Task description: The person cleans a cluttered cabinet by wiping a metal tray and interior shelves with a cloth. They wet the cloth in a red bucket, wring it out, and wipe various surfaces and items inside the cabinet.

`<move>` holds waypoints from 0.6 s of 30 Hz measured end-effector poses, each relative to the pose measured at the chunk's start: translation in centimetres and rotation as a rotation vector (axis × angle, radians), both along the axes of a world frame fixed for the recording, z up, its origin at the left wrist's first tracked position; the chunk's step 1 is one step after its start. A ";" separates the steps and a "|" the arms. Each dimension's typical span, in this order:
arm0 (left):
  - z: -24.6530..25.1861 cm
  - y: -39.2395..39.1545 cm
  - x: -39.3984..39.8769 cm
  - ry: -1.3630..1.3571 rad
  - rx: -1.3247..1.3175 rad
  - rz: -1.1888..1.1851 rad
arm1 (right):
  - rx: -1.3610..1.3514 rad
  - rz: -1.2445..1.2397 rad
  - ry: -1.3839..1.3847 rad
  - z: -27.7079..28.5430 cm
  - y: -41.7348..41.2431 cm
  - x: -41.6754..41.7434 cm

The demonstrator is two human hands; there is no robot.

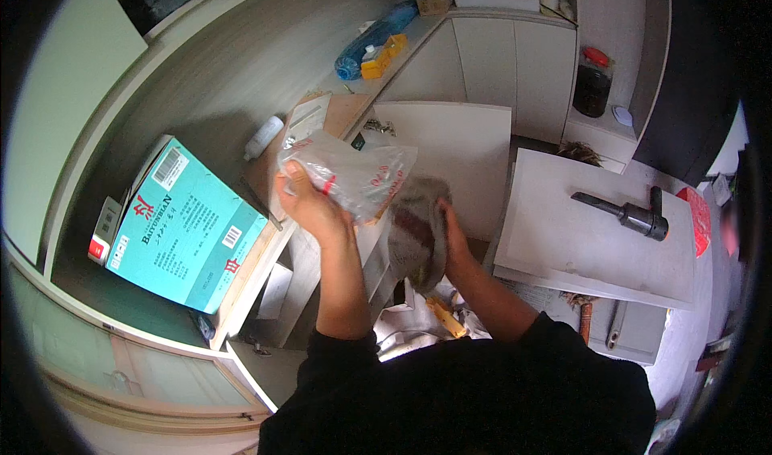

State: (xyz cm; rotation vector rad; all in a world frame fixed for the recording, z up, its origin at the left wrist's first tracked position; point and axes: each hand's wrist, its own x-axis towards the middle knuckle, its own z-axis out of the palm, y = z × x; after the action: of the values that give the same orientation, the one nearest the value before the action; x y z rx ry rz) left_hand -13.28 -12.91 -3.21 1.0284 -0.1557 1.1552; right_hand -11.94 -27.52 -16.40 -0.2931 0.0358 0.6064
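My left hand (319, 213) grips a crumpled clear plastic bag (362, 168) with red print, its thumb on top near the bag's left corner. The bag hangs over the edge of a wooden shelf. Close to its lower right, my right hand (456, 238) holds a grey-brown bundle (419, 232) with a dark reddish patch. The bundle is blurred, and I cannot tell whether it is cloth or a dusty bag. Most of my right fingers are hidden behind it. Below the hands lies a yellow object (445, 317) among pale items.
A turquoise box (187, 225) bearing writing stands on the shelf at left, near a white bottle (263, 138). Farther back lie a big blue plastic bottle (380, 35) and a yellow carton (384, 57). At right, a black handheld vacuum (633, 216) rests on a white panel (561, 244). A red-lidded jar (593, 84) stands behind.
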 end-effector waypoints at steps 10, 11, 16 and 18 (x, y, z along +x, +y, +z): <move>-3.0 -5.8 1.0 0.036 -0.259 -0.250 | 0.434 0.280 -0.199 0.0 3.1 -2.5; -3.5 -5.7 0.9 0.059 -0.275 -0.310 | 0.423 0.291 -0.197 -0.3 2.8 -2.5; -8.0 -3.5 -2.4 0.452 -0.401 -0.482 | 0.396 0.333 -0.211 0.0 1.7 -0.8; -9.7 -2.6 -3.6 0.598 -0.251 -0.477 | 0.386 0.340 -0.209 0.0 1.5 -0.3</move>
State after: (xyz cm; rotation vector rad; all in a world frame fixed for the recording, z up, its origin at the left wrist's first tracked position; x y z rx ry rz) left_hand -16.85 -15.52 -12.87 0.9998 0.2083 0.3948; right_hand -12.26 -25.97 -16.44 0.0164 -0.3355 0.8999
